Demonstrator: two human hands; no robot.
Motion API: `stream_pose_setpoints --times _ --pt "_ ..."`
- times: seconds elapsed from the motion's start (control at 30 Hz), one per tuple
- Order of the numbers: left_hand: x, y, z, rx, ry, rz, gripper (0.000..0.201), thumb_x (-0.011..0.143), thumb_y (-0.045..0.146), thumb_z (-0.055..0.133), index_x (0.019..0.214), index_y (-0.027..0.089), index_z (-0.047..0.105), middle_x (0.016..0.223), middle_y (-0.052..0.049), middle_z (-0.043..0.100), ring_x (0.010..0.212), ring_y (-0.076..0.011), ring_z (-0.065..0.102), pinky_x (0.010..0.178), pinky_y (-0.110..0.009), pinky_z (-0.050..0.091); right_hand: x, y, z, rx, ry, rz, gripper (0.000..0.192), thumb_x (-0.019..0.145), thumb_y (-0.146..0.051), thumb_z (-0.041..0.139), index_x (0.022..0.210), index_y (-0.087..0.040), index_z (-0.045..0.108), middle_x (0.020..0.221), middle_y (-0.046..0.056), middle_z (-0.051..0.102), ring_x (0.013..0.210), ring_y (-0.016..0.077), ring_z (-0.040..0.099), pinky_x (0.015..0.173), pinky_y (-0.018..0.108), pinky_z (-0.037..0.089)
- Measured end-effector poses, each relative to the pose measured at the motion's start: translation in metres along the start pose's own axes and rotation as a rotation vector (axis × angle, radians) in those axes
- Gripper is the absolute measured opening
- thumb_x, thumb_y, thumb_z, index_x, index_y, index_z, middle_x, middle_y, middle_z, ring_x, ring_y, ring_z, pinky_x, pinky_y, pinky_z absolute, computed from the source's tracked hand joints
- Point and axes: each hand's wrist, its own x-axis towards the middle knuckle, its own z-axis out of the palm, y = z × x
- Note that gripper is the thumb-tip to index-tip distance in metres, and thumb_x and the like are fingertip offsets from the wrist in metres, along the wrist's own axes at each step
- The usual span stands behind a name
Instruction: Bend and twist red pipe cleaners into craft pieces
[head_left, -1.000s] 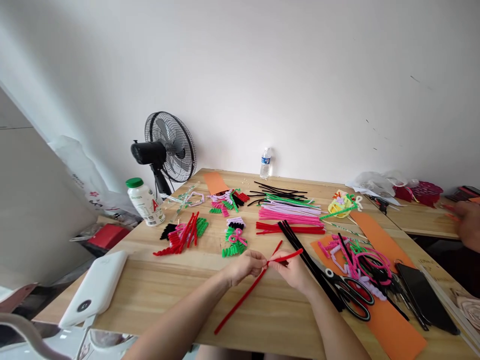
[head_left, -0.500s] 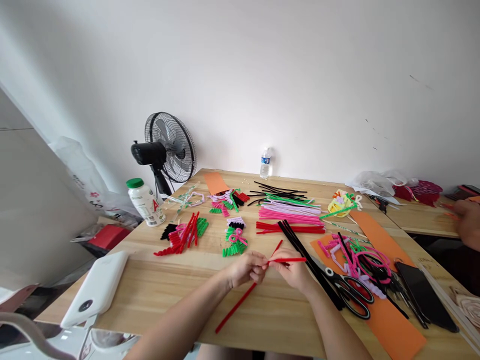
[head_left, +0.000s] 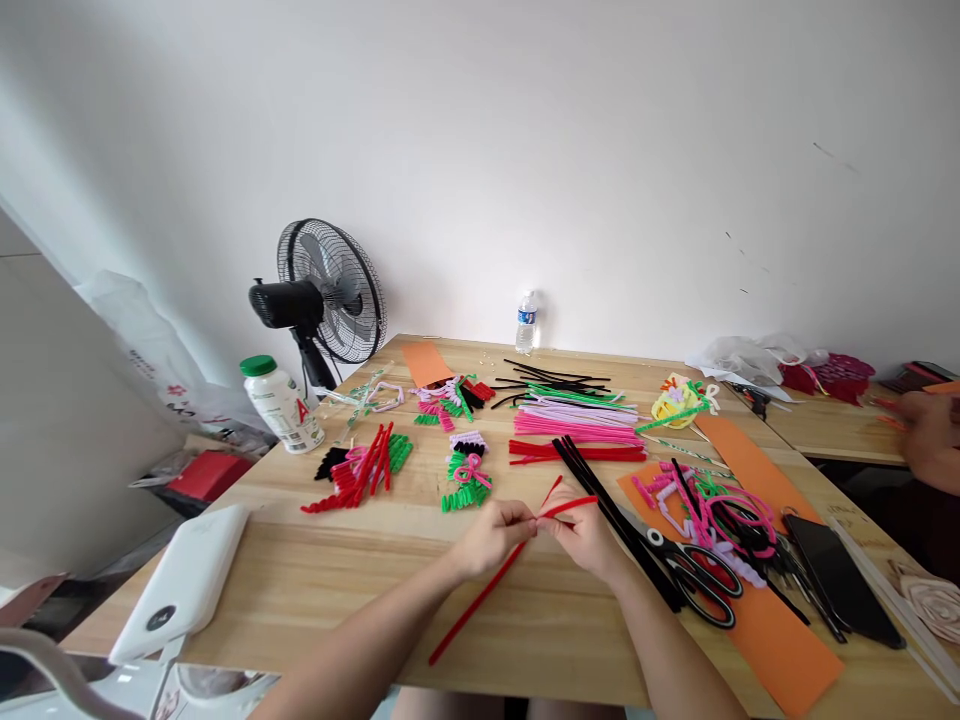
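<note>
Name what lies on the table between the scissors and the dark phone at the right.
In the head view, between the scissors and the phone lies a tangle of pink, green, black and white pipe cleaners on an orange paper strip.

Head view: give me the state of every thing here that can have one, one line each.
Left hand: shut, pinching the red pipe cleaner.
Right hand: shut on the same pipe cleaner.
Red pipe cleaner: bent at the pinch, long end slanting down to the table edge.
Scissors: lying flat, blades closed.
Water bottle: upright, capped.
White bottle: tilted, green cap on.
Fan: standing; cannot tell if running.
Phone: flat, screen dark.
</note>
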Motion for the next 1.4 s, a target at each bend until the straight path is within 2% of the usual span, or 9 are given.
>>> stream_pose_setpoints --times 0.17,0.33,0.47,0.63,0.77,0.97,1.1,1.23,1.4 --pt "0.001 -0.001 -0.001 -0.355 -0.133 -0.204 0.025 0.078 0.038 0.047 0.063 0.017 0.045 0.045 0.01 0.018 0.04 -0.0067 0.017 0.043 -0.022 0.023 0.0 -0.002 0.0 -0.013 0.033 -0.075 0.017 0.083 -0.03 0.059 0.076 -0.021 0.071 0.071 0.006 0.065 0.075 0.0203 0.057 0.074 0.036 0.047" --pt "-0.002 0.002 0.0 0.544 0.279 0.328 0.019 0.086 0.026 0.044 0.084 0.014 0.058 0.078 -0.007 0.056 0.072 -0.0164 0.049 0.067 -0.031 0.039 0.002 0.006 0.011 0.079 0.119 0.234 0.022 0.079 -0.038 0.062 0.074 -0.017 0.069 0.072 0.006 0.067 0.073 0.0203 0.062 0.07 0.032 0.049" --pt "-0.003 0.001 0.002 0.854 0.25 0.496 0.025 0.089 0.017 0.035 0.077 0.015 0.057 0.073 -0.007 0.055 0.07 -0.017 0.05 0.067 -0.031 0.039 0.001 0.011 0.014 0.191 0.057 0.434 0.03 0.076 -0.044 0.062 0.067 -0.016 0.067 0.062 0.004 0.065 0.063 0.0187 0.062 0.062 0.029 0.049" --pt "-0.003 0.002 0.003 0.324 0.171 0.171 0.029 0.088 0.032 0.037 0.069 0.016 0.051 0.061 -0.001 0.047 0.058 -0.0127 0.043 0.056 -0.025 0.035 0.0 0.002 0.007 0.058 0.125 0.127 0.018 0.08 -0.034 0.061 0.073 -0.019 0.068 0.072 0.005 0.065 0.075 0.0202 0.059 0.073 0.034 0.047" --pt "-0.001 0.003 0.001 -0.239 -0.115 -0.193 0.031 0.085 0.043 0.037 0.065 0.019 0.04 0.047 0.009 0.019 0.039 -0.0075 0.019 0.041 -0.021 0.024 -0.001 -0.006 0.005 -0.005 0.111 -0.089 0.015 0.083 -0.026 0.058 0.073 -0.021 0.068 0.071 0.005 0.062 0.076 0.02 0.056 0.074 0.034 0.045" --pt "-0.003 0.003 0.004 0.38 0.28 0.24 0.016 0.084 0.029 0.047 0.084 0.015 0.055 0.076 -0.005 0.054 0.069 -0.0144 0.048 0.065 -0.028 0.041 0.0 0.004 0.011 0.028 0.178 0.167 0.017 0.081 -0.03 0.06 0.07 -0.017 0.064 0.072 0.005 0.063 0.07 0.0186 0.058 0.068 0.03 0.047" --pt "-0.005 0.001 0.005 0.691 0.292 0.394 0.024 0.088 0.018 0.037 0.074 0.015 0.057 0.072 -0.006 0.054 0.065 -0.0143 0.049 0.062 -0.027 0.039 0.0 0.005 0.011 0.118 0.1 0.219 0.016 0.081 -0.031 0.06 0.076 -0.017 0.065 0.075 0.005 0.065 0.074 0.0192 0.06 0.071 0.031 0.048" --pt "-0.005 0.004 0.001 0.41 0.156 0.28 0.022 0.087 0.023 0.042 0.076 0.015 0.059 0.068 -0.003 0.054 0.062 -0.012 0.048 0.058 -0.024 0.035 0.001 -0.002 0.002 0.048 0.072 0.078 0.012 0.08 -0.028 0.062 0.075 -0.018 0.066 0.076 0.005 0.063 0.077 0.0189 0.058 0.077 0.033 0.046" --pt "-0.002 0.005 -0.006 -0.338 -0.129 -0.251 0.029 0.07 0.042 0.062 0.068 0.015 0.051 0.046 0.009 0.03 0.04 -0.0049 0.023 0.042 -0.021 0.021 0.002 -0.008 -0.004 0.032 -0.008 -0.101 0.014 0.083 -0.027 0.06 0.075 -0.019 0.068 0.072 0.005 0.063 0.076 0.0193 0.055 0.073 0.034 0.046"
